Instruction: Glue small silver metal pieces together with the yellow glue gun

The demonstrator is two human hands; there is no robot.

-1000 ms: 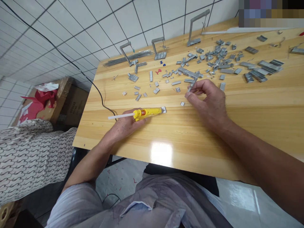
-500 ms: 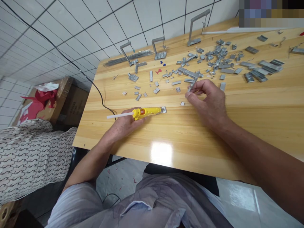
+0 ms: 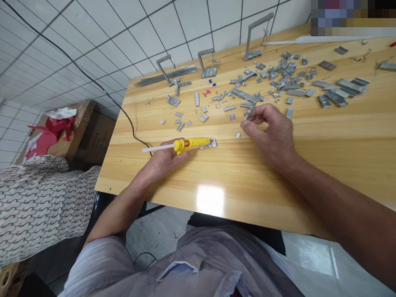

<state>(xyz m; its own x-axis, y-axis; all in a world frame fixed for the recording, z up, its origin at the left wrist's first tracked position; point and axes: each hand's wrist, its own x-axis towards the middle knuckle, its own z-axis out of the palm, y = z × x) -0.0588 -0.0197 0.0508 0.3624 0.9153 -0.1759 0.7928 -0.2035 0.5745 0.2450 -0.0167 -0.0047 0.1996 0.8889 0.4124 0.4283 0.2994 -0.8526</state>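
1. On the near part of the wooden table (image 3: 173, 185), the left hand (image 3: 163, 161) is wrapped around a yellow glue gun (image 3: 193, 144); its finger positions are partly hidden beneath the tool.
2. A translucent glue stick (image 3: 159, 148) sticks out of the gun's rear, above the wrist side of that hand, and the nose points toward the right hand.
3. Under the nose lies a short segmented grey strip (image 3: 213, 143), flat on the tabletop; whether the tip touches it cannot be told.
4. Further right, the right hand (image 3: 274, 134) is mostly closed, thumb and fingertips pinching the near end of an L-shaped grey piece (image 3: 244, 95).
5. The longer arm of that piece runs away from the hand, toward the wall (image 3: 194, 24).
6. Between the two hands, nearer the right one, sits a small pale square (image 3: 238, 135).
7. Beyond them are a red cutout (image 3: 206, 93) and a spread of loose grey pieces (image 3: 286, 76).
8. Along the far edge stand three grey frames (image 3: 206, 52), near a bundle of thin rods (image 3: 151, 79).
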